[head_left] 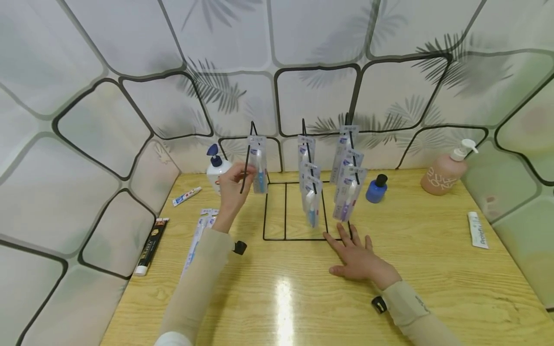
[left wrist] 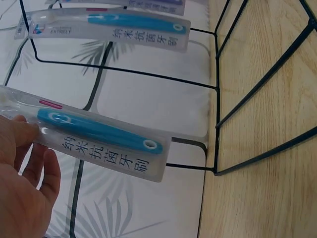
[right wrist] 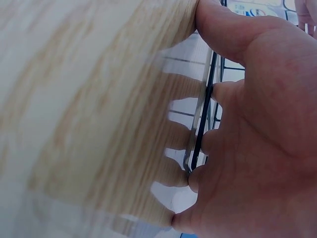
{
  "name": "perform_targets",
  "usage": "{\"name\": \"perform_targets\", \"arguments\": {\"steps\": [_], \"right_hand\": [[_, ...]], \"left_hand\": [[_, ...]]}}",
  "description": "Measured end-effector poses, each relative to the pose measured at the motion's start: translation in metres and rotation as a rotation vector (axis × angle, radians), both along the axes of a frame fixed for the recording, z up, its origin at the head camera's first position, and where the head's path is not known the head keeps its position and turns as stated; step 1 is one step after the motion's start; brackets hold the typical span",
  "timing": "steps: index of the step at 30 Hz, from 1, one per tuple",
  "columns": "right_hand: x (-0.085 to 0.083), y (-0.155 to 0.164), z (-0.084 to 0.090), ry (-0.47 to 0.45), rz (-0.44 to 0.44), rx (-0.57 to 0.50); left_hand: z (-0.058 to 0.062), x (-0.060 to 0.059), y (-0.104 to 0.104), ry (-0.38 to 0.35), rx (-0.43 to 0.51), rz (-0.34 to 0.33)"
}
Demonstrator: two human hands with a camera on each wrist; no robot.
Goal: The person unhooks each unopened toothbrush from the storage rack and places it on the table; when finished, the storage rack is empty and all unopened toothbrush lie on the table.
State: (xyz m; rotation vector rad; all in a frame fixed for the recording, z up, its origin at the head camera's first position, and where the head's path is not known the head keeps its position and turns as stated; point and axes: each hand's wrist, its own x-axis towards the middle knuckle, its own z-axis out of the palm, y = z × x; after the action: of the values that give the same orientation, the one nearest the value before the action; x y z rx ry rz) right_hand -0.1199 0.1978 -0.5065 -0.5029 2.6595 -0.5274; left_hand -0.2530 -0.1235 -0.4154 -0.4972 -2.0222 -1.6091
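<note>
My left hand (head_left: pixel 233 190) pinches the edge of a packaged toothbrush (head_left: pixel 260 175) on the left hook of a black wire rack (head_left: pixel 285 211). In the left wrist view, the thumb and fingers hold the clear pack, and its blue handle shows. Several toothbrush packs (head_left: pixel 312 206) hang from the middle hook, and more packs (head_left: pixel 348 197) from the right one. My right hand (head_left: pixel 357 259) lies with spread fingers at the rack's front right corner. The right wrist view shows its fingertips touching the wood beside the front wire (right wrist: pixel 204 114).
More packs (head_left: pixel 196 240) lie left, partly under my left forearm. Around stand a white pump bottle (head_left: pixel 214 173), a blue bottle (head_left: pixel 376 190) and a pink pump bottle (head_left: pixel 443 175). A black tube (head_left: pixel 151 247), a small tube (head_left: pixel 187 196) and a white tube (head_left: pixel 477 230) lie near the sides.
</note>
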Motion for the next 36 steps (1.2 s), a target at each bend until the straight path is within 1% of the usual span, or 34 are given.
{"name": "perform_targets", "arguments": {"steps": [3, 6, 8, 11, 16, 23, 25, 28, 30, 36], "right_hand": [[0.000, 0.000, -0.001, 0.002, 0.000, -0.001], [0.000, 0.000, -0.001, 0.001, 0.000, -0.011], [0.000, 0.000, 0.000, -0.002, 0.000, -0.020], [-0.001, 0.001, 0.000, -0.002, -0.003, -0.018], [-0.002, 0.004, -0.002, 0.000, -0.005, -0.011], [-0.003, 0.004, -0.004, -0.009, -0.005, -0.023], [-0.003, 0.004, -0.004, -0.009, -0.006, -0.026], [-0.003, 0.004, -0.005, -0.009, -0.005, -0.025], [-0.003, 0.004, -0.006, -0.008, -0.006, -0.028], [-0.002, 0.003, -0.005, -0.004, -0.003, -0.035]], "left_hand": [[-0.012, -0.002, -0.003, -0.027, -0.005, -0.032], [-0.017, 0.005, -0.006, -0.069, -0.012, -0.058], [-0.021, 0.011, -0.008, -0.108, -0.026, -0.060], [-0.026, 0.021, -0.015, -0.161, -0.101, -0.029], [-0.036, 0.040, -0.032, -0.244, -0.272, 0.049], [-0.050, 0.061, -0.069, -0.408, -0.428, 0.121], [-0.053, 0.065, -0.080, -0.458, -0.475, 0.152], [-0.059, 0.070, -0.093, -0.510, -0.513, 0.185], [-0.061, 0.073, -0.099, -0.536, -0.539, 0.195], [-0.066, 0.081, -0.110, -0.589, -0.626, 0.175]]}}
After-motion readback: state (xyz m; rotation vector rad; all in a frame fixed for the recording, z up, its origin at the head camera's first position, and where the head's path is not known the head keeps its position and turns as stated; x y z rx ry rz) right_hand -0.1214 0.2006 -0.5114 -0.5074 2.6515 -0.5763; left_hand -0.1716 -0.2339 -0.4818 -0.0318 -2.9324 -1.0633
